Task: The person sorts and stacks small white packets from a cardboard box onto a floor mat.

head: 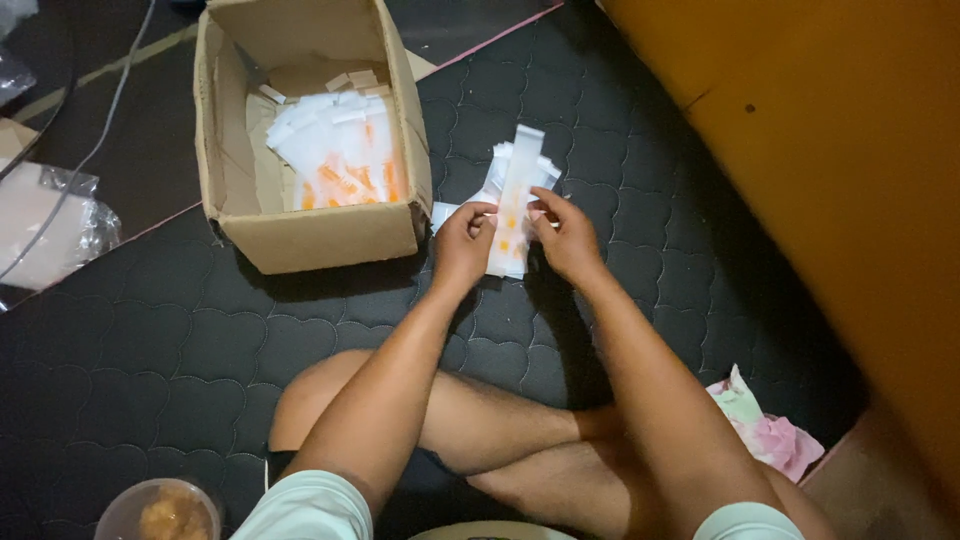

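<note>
**Both hands on a stack of sachets, right of the carton**

Grip: left hand (462, 243) and right hand (566, 236) pinch the same stack of white-and-orange sachets (515, 200) from opposite long edges. Left fingers curl over the stack's left edge, thumb on top; right fingers close on its right edge. Both grips are shut on the stack, not loose.

Stack: flat, narrow packets, white with orange marks. Long axis runs away from the body, tilted a little to the right at the far end. The hands hold its near half; the far half fans out past the fingertips, unsupported by either hand. A few packets splay sideways under the top one. Whether the near end touches the mat, cannot tell.

Key relation: the open cardboard box (300, 225) sits just left of the stack, its right wall near the left hand. Left hand is the nearer of the two to the box. Stack's long axis lies roughly parallel to that wall.

Inside the box: more sachets of the same kind (335, 150), lying in a loose heap against the right wall.

Further from the box: black quilted mat (150, 350) beneath everything; crossed bare legs near the camera; a round plastic container (160, 512) well toward the body from the box; crumpled pink-and-green wrapper (765, 430) far right; orange wall beyond that.
</note>
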